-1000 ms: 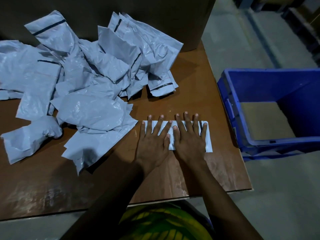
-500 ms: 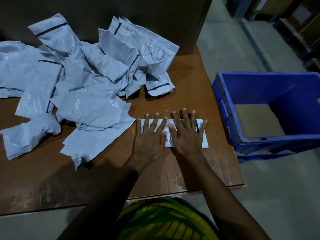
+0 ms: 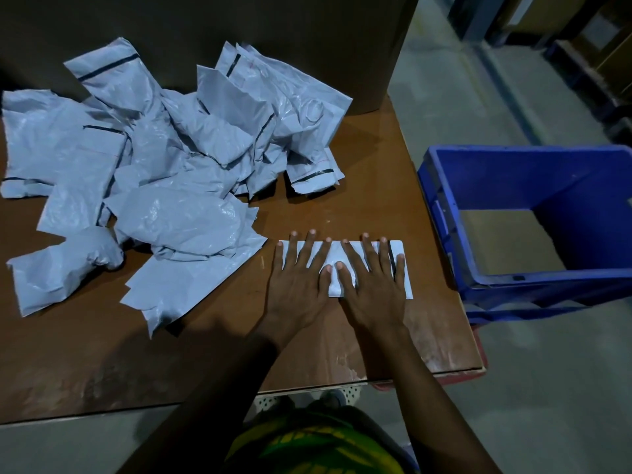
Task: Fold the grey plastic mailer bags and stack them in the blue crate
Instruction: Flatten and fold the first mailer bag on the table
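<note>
A folded grey mailer bag lies flat as a narrow strip near the right front of the brown table. My left hand and my right hand press down on it side by side, fingers straight and spread, thumbs touching in the middle. A loose heap of crumpled grey mailer bags covers the left and back of the table. The blue crate stands on the floor to the right of the table, with a flat brown sheet on its bottom.
A large dark cardboard box stands behind the heap at the table's back edge. Grey concrete floor runs to the right and front. Dark boxes and shelving sit at the far upper right.
The hands stay pressed on the folded bag; the fingers have spread a little wider along the strip. The view has shifted slightly.
</note>
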### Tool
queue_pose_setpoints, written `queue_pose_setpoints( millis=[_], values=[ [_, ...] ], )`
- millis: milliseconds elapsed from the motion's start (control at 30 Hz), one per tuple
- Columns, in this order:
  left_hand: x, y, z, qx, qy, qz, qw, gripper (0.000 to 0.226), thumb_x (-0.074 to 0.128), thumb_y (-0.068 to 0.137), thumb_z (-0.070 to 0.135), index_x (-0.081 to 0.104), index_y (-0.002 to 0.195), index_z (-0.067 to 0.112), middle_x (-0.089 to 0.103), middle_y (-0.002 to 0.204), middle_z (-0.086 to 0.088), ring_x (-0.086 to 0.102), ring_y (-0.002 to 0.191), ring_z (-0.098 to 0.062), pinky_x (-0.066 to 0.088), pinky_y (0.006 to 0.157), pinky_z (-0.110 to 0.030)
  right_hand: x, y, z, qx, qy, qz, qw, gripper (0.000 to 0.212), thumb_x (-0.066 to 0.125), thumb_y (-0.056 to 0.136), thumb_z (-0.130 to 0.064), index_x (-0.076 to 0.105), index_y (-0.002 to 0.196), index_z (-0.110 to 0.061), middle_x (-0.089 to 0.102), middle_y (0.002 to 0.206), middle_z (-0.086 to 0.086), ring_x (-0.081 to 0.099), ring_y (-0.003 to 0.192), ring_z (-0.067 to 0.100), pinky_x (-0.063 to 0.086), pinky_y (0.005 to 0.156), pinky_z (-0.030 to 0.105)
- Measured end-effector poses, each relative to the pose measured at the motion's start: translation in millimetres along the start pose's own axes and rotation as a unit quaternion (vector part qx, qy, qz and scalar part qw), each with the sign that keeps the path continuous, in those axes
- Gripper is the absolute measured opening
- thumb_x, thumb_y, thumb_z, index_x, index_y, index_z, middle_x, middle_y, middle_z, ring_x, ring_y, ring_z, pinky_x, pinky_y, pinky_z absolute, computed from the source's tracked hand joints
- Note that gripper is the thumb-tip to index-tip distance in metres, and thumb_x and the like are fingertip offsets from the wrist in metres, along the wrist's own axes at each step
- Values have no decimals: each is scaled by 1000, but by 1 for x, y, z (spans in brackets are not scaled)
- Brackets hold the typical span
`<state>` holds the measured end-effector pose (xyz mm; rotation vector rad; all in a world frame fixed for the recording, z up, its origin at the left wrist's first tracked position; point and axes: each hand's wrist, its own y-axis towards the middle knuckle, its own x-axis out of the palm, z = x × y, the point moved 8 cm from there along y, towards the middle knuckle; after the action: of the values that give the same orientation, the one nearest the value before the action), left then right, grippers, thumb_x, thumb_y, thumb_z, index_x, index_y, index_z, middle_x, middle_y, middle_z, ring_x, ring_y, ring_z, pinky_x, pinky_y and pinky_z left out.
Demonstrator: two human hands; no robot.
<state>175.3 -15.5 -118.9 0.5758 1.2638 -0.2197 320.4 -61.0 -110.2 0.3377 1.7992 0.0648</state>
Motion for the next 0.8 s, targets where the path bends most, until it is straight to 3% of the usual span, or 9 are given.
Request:
queue_pose_setpoints(
  millis=[133, 233, 300, 367, 500, 667, 800],
  values=[
    [-1, 0, 1, 1, -6, -17, 1000, 57, 26, 110, 46, 28, 163, 24, 17, 171, -8, 9, 159, -34, 14, 126, -59, 6, 0, 3, 7, -5, -33, 999, 57, 27, 106, -59, 31, 160, -40, 22, 171, -2, 5, 160, 25, 7, 127, 57],
    [3, 3, -1, 1, -9, -34, 999, 57, 26, 110, 47, 28, 162, 26, 15, 171, -8, 7, 159, -34, 9, 127, -57, 17, 8, 8, 24, -3, -142, 990, 61, 14, 102, -67, 8, 160, -50, -4, 173, -8, -18, 158, 20, -17, 124, 51],
    [5, 4, -3, 4, -19, -52, 998, 58, 21, 110, 50, 29, 162, 26, 16, 171, -7, 7, 159, -34, 7, 127, -56, 18, 9, 10, 35, 0, -183, 982, 63, 8, 99, -69, -3, 158, -53, -14, 172, -11, -27, 155, 18, -23, 121, 50],
    [5, 4, -6, -1, -65, -66, 996, 61, 16, 109, 53, 27, 163, 27, 14, 172, -4, 3, 159, -29, 3, 128, -53, 12, 9, 6, 37, -4, -174, 984, 64, 7, 99, -69, -1, 159, -51, -13, 172, -8, -26, 155, 21, -20, 122, 55],
    [-10, 4, -41, -115, -244, -46, 962, 56, 27, 108, 45, 24, 161, 28, 10, 170, 9, -1, 158, -10, -2, 128, -30, -13, 11, -28, -12, -11, -45, 999, 61, 19, 106, -60, 22, 163, -38, 8, 172, -1, -2, 160, 30, -8, 124, 62],
    [-14, -16, -46, -14, -77, -32, 996, 57, 25, 111, 44, 26, 163, 20, 15, 172, -2, 5, 160, -20, 5, 129, -46, 1, -5, -22, -11, 18, -69, 997, 57, 21, 108, -61, 22, 162, -44, 12, 172, -7, -5, 160, 19, -2, 126, 56],
    [-13, -21, -41, -11, -26, -36, 999, 57, 22, 112, 43, 29, 162, 18, 19, 171, -5, 10, 159, -24, 10, 128, -50, 7, -2, -19, -16, 16, -93, 995, 59, 17, 106, -65, 21, 161, -45, 13, 172, -8, -5, 160, 18, -1, 126, 55]
  ],
)
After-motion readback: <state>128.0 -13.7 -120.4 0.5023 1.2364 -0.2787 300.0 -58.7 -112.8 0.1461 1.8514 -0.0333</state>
